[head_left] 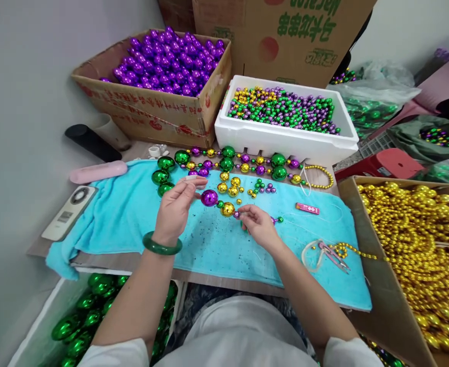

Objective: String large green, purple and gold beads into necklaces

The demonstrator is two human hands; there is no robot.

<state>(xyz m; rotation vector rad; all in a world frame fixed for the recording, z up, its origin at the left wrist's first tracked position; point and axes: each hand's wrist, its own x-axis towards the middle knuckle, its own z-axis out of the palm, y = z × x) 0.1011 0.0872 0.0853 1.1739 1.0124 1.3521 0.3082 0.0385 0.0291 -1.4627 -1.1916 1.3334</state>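
My left hand point(177, 206), with a green bangle at the wrist, is raised over the turquoise towel point(125, 214) and pinches the end of a bead string beside a large purple bead point(209, 198). On the same string follow a small green bead and a gold bead point(228, 209). My right hand point(258, 224) pinches the string just right of the gold bead, near small purple and green beads. A finished strand of green, purple and gold beads point(228, 163) lies along the towel's far edge.
A cardboard box of purple beads point(163, 109) stands at the back left, a white foam box of mixed small beads point(285, 137) behind the towel, a box of gold beads point(419, 244) at right, green beads point(90, 316) below left. Scissors point(333, 253) and a pink bar point(307, 208) lie on the towel.
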